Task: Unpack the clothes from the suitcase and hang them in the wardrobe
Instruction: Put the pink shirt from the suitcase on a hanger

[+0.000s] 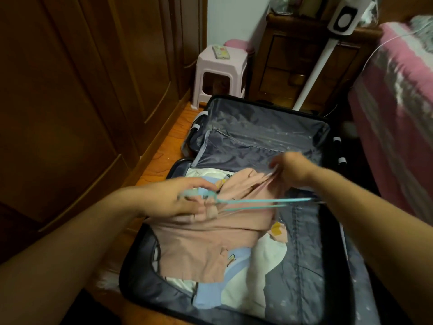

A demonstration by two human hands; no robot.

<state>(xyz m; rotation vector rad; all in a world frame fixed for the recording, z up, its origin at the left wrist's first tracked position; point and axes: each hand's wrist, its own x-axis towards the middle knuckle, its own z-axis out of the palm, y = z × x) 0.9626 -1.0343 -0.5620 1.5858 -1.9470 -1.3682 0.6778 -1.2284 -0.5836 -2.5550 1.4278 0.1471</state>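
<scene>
Dim, warm indoor light leaves the corners in deep shadow, with motion blur and wide-angle bending at the edges.

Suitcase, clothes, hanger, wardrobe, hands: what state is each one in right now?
Suitcase: lying open on the floor, clothes still inside.
Pink garment: partly lifted, one end pulled up.
Hanger: held above the pink garment, not yet inside it as far as the blur shows.
Left hand: grips the hanger's hook end.
Right hand: pinches the pink fabric.
Wardrobe: doors closed.

Dim room, orange wood floor (164, 146), pink plastic stool (220, 73), dark nightstand (302, 59), pink-covered bed (398, 95)
</scene>
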